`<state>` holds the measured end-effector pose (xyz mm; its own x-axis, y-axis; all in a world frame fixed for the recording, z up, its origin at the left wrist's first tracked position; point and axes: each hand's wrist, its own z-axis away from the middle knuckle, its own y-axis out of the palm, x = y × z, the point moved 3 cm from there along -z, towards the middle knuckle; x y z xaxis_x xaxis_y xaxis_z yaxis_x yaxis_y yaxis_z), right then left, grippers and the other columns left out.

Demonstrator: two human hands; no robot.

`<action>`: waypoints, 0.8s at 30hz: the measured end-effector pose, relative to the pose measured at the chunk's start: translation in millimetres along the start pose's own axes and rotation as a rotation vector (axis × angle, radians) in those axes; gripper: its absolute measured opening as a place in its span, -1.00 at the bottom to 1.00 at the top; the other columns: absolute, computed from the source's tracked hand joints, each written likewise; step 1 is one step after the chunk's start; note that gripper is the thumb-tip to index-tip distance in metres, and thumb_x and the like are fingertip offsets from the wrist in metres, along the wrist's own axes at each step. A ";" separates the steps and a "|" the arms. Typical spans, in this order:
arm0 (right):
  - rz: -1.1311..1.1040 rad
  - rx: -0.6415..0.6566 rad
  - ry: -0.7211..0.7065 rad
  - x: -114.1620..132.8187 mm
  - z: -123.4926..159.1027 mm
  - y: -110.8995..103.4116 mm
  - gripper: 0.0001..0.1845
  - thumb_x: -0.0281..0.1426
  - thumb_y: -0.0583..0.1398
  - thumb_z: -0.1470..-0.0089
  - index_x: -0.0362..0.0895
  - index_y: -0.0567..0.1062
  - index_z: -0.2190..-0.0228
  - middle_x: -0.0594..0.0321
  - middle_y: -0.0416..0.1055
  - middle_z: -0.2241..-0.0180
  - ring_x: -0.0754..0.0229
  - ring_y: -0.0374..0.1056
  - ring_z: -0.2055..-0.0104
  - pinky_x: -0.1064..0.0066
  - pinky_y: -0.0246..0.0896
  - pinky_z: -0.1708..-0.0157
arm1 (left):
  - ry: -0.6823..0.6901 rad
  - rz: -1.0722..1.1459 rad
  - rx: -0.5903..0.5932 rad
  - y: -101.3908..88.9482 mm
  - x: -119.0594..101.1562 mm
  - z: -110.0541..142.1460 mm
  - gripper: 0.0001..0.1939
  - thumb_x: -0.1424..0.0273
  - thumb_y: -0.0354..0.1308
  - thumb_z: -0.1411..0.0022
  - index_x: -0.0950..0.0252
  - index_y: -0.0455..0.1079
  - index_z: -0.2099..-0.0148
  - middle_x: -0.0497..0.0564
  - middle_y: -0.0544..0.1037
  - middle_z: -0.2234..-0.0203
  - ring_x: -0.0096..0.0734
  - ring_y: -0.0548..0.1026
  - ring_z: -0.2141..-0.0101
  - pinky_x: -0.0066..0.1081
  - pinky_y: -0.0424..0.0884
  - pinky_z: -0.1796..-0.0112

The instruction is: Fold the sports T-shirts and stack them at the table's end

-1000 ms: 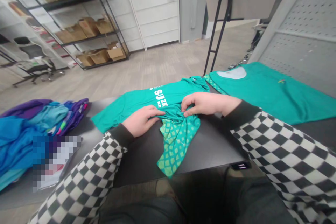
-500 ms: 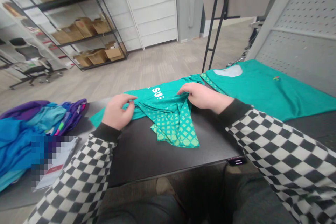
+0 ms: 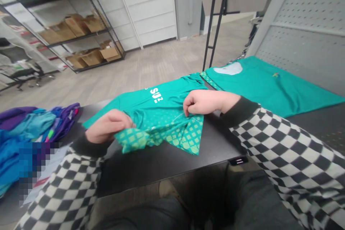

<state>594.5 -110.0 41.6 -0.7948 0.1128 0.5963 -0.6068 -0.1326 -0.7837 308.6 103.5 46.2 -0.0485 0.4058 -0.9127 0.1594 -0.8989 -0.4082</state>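
A green shirt (image 3: pixel 140 101) with white lettering and a light-green diamond pattern along one end lies rumpled on the dark table (image 3: pixel 129 172). My left hand (image 3: pixel 110 125) is closed on the shirt's edge at the left, where the patterned cloth bunches up. At the right, my right hand (image 3: pixel 198 102) pinches the same shirt near the patterned part, and a patterned corner hangs below it towards the table's near edge. To the right, a second green shirt (image 3: pixel 269 86) is spread flat with its pale neck opening facing away.
Blue and purple garments (image 3: pixel 29 133) are heaped at the left, beside a partly blurred-out flat packet (image 3: pixel 43 179). A small dark panel (image 3: pixel 238 161) sits at the table's front edge. Beyond stand a black easel-like stand (image 3: pixel 215 25), shelves with cardboard boxes (image 3: pixel 75 25) and a grey perforated panel (image 3: pixel 309 18).
My left hand has gone left and down and now grips the cloth, spreading the shirt wider. My right hand has moved slightly down, its fingers more curled.
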 end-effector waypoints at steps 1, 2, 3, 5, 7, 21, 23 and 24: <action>-0.017 -0.008 0.012 -0.3 2.0 -2.5 -0.65 -0.46 0.24 0.02 -0.05 0.83 0.29 0.33 0.70 0.40 0.14 0.50 0.38 0.34 0.28 0.35 | -0.021 0.123 0.021 -5.2 1.3 3.9 -0.31 -0.34 0.34 -0.22 0.17 0.55 0.53 0.07 0.43 0.71 -0.19 0.44 0.61 -0.13 0.47 0.44; -0.027 -0.043 0.017 -0.4 3.6 -5.1 -0.63 -0.45 0.24 0.02 -0.07 0.83 0.26 0.32 0.69 0.41 0.14 0.48 0.39 0.34 0.27 0.36 | -0.032 0.201 0.004 -8.9 2.9 5.2 -0.29 -0.37 0.31 -0.19 0.17 0.53 0.54 0.05 0.35 0.77 -0.23 0.37 0.67 -0.17 0.40 0.51; -0.030 -0.103 0.016 -0.5 4.8 -7.8 -0.61 -0.45 0.24 0.01 -0.08 0.83 0.22 0.31 0.69 0.40 0.14 0.47 0.39 0.34 0.27 0.35 | -0.043 0.225 -0.057 -11.3 5.2 4.1 -0.31 -0.35 0.31 -0.19 0.18 0.53 0.52 0.02 0.33 0.78 -0.28 0.31 0.70 -0.21 0.33 0.55; -0.021 -0.248 -0.007 -0.5 5.5 -11.7 -0.60 -0.43 0.23 -0.04 -0.10 0.82 0.16 0.28 0.72 0.33 0.14 0.47 0.35 0.34 0.30 0.29 | -0.081 0.109 -0.258 -11.9 10.9 -3.3 -0.41 -0.22 0.34 -0.24 0.21 0.54 0.45 0.02 0.45 0.71 -0.34 0.32 0.66 -0.29 0.27 0.55; -0.007 -0.339 -0.039 -1.4 3.6 -11.4 -0.61 -0.42 0.23 -0.09 -0.12 0.82 0.15 0.24 0.74 0.26 0.13 0.50 0.30 0.34 0.33 0.22 | -0.123 -0.161 -0.408 -7.0 15.4 -13.6 -0.49 -0.12 0.32 -0.30 0.24 0.60 0.34 0.07 0.64 0.51 -0.30 0.47 0.52 -0.31 0.37 0.45; 0.191 -0.389 -0.096 -28.3 -8.7 -3.3 -0.50 -0.19 0.39 -0.27 -0.11 0.75 -0.16 -0.03 0.65 -0.20 -0.18 0.57 -0.24 0.08 0.41 -0.36 | -0.401 -1.026 -0.449 -76.3 80.5 -7.7 -0.45 0.22 0.18 -0.22 0.30 0.71 -0.16 0.31 0.71 -0.03 0.20 0.65 -0.10 0.12 0.55 -0.28; 0.188 -0.323 -0.079 -29.6 -9.8 0.7 -0.42 -0.18 0.40 -0.25 -0.10 0.71 -0.24 -0.03 0.61 -0.29 -0.19 0.55 -0.31 0.08 0.40 -0.39 | -0.398 -1.061 -0.501 -81.4 79.8 -3.8 -0.43 0.27 0.17 -0.20 0.31 0.70 -0.19 0.34 0.69 -0.14 0.27 0.61 -0.21 0.17 0.49 -0.36; 0.189 -0.278 -0.069 -31.0 -9.4 2.3 -0.39 -0.18 0.41 -0.25 -0.08 0.70 -0.27 -0.01 0.59 -0.33 -0.19 0.54 -0.33 0.08 0.40 -0.40 | -0.379 -1.061 -0.520 -78.7 77.1 -4.2 -0.40 0.27 0.15 -0.24 0.33 0.68 -0.24 0.34 0.67 -0.21 0.28 0.59 -0.27 0.17 0.45 -0.40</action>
<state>617.8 -104.5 19.7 -0.8973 0.0433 0.4393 -0.4309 0.1302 -0.8930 296.5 206.2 8.1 -0.6600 0.7416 -0.1199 0.2348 0.0521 -0.9706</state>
